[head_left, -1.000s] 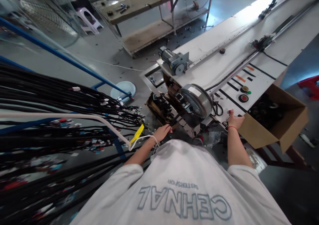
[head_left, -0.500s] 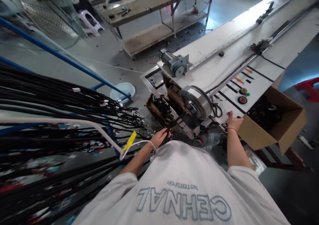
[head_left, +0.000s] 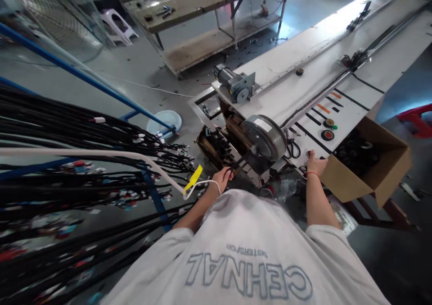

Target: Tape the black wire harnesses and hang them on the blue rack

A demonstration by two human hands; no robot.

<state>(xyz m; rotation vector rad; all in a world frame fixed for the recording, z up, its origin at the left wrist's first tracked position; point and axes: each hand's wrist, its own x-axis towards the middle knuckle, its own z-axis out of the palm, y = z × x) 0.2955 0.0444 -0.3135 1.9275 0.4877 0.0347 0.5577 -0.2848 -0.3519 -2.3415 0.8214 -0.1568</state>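
My shirt (head_left: 249,246) is pale grey with grey-blue lettering. A red band (head_left: 312,174) rings my right wrist. At nine o'clock, black cables (head_left: 67,129) carry a yellow tag (head_left: 193,178); at two o'clock sit a brown cardboard box (head_left: 381,174) and a white panel (head_left: 337,111) with black stripes.

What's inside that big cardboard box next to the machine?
The cardboard box is open. Dark round things lie inside, a few with pale tops; they look like rolls, but that is unsure. The near wall hides the bottom. The right hand rests beside it.

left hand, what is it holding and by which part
The left hand pinches a thin black cable at its near end; the cable runs up toward the machine's round wheel.
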